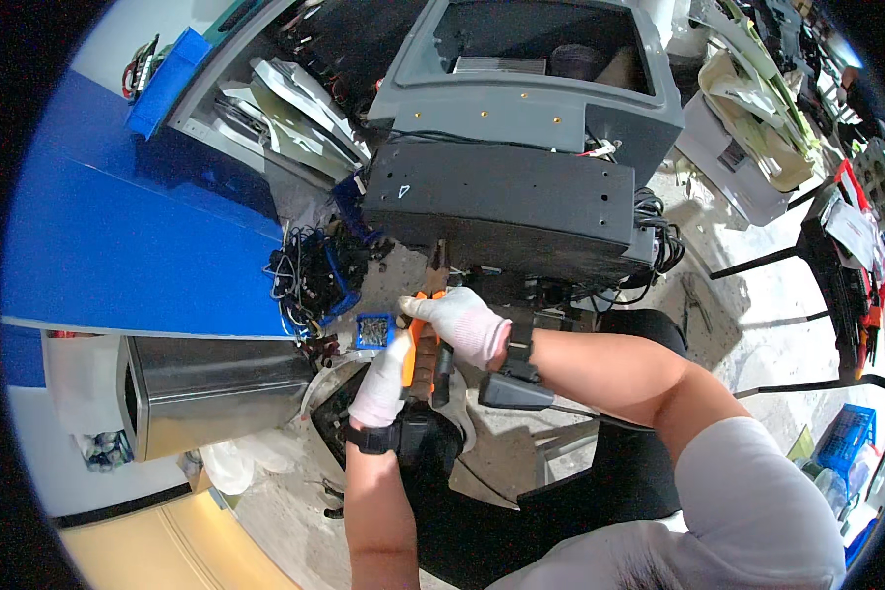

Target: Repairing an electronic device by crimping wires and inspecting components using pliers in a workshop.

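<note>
My right hand (462,324), in a white work glove, is closed around the upper part of an orange-handled tool (410,362); its exact kind does not show. My left hand (383,382), gloved too, has its fingers closed at the tool's lower end. Beneath both hands runs a narrow brown strip (425,374), with a dark rod-like piece (443,376) beside it. A small blue tray (373,331) of small metal pieces, which look like screws, sits just beyond my left hand. Fingertips of both hands are partly hidden.
A large dark grey machine housing (501,197) stands directly ahead, with cable bundles (666,241) at its right. Tangled black cables (310,280) lie left of the tray, by a blue surface (147,236). A metal cabinet (221,383) is at left; a black-legged stand (826,261) at right.
</note>
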Demonstrator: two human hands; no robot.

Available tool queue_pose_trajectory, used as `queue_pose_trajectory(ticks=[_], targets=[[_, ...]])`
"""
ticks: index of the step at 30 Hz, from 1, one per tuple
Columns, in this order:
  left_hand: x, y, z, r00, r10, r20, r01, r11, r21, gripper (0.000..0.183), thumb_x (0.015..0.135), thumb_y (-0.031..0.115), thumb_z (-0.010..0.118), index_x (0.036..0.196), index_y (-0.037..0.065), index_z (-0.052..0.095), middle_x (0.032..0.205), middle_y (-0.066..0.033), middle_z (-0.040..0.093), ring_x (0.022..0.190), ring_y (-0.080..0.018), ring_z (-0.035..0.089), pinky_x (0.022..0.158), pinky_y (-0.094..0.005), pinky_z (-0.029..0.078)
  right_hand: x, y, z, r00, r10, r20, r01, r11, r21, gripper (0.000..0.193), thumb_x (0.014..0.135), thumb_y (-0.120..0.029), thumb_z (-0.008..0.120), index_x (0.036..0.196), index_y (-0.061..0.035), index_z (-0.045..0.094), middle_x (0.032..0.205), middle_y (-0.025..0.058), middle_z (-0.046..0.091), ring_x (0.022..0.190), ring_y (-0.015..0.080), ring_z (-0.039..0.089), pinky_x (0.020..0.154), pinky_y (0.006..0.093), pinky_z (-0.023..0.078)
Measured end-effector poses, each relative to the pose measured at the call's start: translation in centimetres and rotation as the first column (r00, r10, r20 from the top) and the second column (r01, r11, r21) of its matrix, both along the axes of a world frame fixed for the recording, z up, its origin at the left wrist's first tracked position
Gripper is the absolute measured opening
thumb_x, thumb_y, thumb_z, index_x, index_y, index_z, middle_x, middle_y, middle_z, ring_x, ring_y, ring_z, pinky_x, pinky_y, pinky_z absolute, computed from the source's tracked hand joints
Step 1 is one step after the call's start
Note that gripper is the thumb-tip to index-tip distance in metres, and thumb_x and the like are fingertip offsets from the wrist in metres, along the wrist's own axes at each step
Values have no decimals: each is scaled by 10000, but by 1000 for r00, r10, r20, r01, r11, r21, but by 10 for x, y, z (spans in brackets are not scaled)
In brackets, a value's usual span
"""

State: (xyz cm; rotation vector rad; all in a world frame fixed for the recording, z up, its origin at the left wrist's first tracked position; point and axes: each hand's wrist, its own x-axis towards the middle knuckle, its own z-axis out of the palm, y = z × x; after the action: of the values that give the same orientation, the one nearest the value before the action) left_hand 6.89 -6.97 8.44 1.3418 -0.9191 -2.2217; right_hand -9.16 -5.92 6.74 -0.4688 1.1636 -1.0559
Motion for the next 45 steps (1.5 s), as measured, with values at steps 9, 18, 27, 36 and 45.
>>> queue_pose_trajectory(ticks=[9, 18, 27, 36, 45], targets=[[-22, 41, 4, 469, 137, 872, 712, 526, -465, 749, 697, 354, 711, 1236, -47, 380, 1090, -279, 525, 1013, -417, 538, 834, -430, 447, 10, -5, 1, 772, 125, -623, -199, 979, -50, 339, 867, -340, 500, 862, -36, 650, 791, 215, 628, 782, 367, 611, 677, 412, 484], [-30, 28, -4, 863, 42, 503, 346, 677, -650, 346, 765, 143, 654, 1051, -31, 563, 950, -108, 644, 857, -203, 617, 770, -305, 459, 0, 0, -12, 805, -54, -590, 2, 996, -88, 689, 733, -559, 612, 788, 127, 609, 782, 294, 622, 779, 381, 639, 696, 401, 494], [5, 3, -26, 984, 0, -180, 25, 990, 138, 290, 864, 216, 582, 1112, 69, 546, 933, -29, 595, 846, -149, 561, 731, -290, 445, -19, 8, -16, 970, 173, 170, -151, 980, -131, 482, 772, -492, 666, 869, -20, 655, 797, 60, 638, 705, 125, 553, 644, 294, 446], [-9, 2, -33, 951, 121, -285, -143, 988, -55, 443, 902, 332, 517, 1233, 43, 461, 1081, -104, 580, 897, -200, 596, 770, -341, 504, -1, -1, -29, 933, 14, 360, 50, 985, -166, 283, 782, -315, 702, 832, -41, 657, 768, 21, 635, 662, 99, 553, 602, 265, 434], [-14, 15, 22, 636, 86, 767, 591, 585, -556, 538, 843, 486, 524, 1019, -22, 555, 852, -209, 596, 835, -296, 598, 707, -365, 442, 16, -12, -12, 900, -69, -430, 37, 996, -82, 428, 815, -385, 591, 727, 32, 628, 685, 184, 619, 667, 284, 612, 611, 367, 471]])
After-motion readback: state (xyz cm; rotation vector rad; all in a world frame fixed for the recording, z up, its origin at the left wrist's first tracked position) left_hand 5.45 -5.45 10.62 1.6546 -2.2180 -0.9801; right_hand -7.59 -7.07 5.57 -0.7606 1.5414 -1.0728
